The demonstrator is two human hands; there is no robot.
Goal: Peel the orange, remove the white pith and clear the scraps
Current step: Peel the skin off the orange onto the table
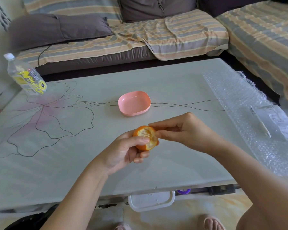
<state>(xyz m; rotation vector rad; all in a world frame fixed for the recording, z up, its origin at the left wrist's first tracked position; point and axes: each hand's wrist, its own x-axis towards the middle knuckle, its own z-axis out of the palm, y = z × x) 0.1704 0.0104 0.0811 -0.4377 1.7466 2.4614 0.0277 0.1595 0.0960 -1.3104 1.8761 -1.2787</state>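
Orange (145,138), part-peeled, is gripped in left hand (126,151); its peel edge is pinched by right hand (181,131). Pink dish (134,103) sits beyond the grip.

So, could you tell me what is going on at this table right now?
A person is peeling an orange over the table. The left hand cups the fruit from below, and the right hand pinches the peel at its upper edge. Part of the skin is off, showing pale pith; orange skin covers the rest. A pink dish sits further back on the table, with no scraps visible in it.
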